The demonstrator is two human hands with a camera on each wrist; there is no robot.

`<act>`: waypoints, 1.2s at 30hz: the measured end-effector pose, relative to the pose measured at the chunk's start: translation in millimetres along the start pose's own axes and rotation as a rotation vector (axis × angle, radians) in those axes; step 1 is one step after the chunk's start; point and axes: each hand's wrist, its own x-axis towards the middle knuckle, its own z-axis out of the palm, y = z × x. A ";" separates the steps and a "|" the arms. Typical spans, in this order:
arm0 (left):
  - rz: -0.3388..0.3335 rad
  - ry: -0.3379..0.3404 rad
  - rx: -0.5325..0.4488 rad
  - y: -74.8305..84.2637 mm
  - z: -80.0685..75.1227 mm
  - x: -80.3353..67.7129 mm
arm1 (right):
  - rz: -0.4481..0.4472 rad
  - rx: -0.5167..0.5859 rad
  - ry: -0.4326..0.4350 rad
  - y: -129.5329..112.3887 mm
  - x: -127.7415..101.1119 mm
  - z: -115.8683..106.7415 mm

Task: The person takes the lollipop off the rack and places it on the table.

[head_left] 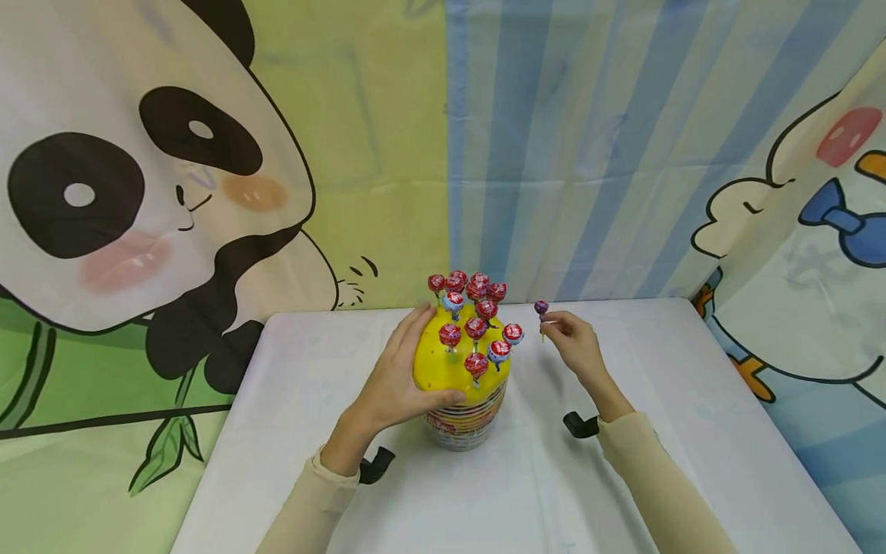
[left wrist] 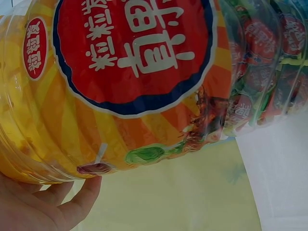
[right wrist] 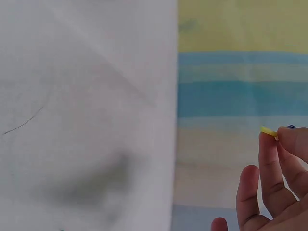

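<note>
A clear plastic lollipop tub [head_left: 462, 425] with a yellow domed lid [head_left: 443, 362] stands mid-table; several red-wrapped lollipops [head_left: 475, 329] stick out of the lid. My left hand [head_left: 400, 377] grips the lid's left side, thumb across the front. In the left wrist view the tub's red and orange label [left wrist: 130, 53] fills the frame above my palm [left wrist: 43, 204]. My right hand [head_left: 573, 342], just right of the tub, pinches the stick of a purple-wrapped lollipop [head_left: 541, 308] held upright. The right wrist view shows fingertips [right wrist: 270, 159] on the yellow stick end [right wrist: 267, 131].
The white table [head_left: 623, 492] is bordered by cartoon curtains: a panda [head_left: 124, 192] on the left, blue stripes [head_left: 588, 154] behind, a duck [head_left: 817, 231] on the right. Black wrist-camera mounts [head_left: 580, 425] sit by both wrists.
</note>
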 end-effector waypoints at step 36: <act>0.006 -0.001 -0.041 -2.1 0.5 1.4 | 0.282 -0.427 -0.130 48.1 32.6 43.8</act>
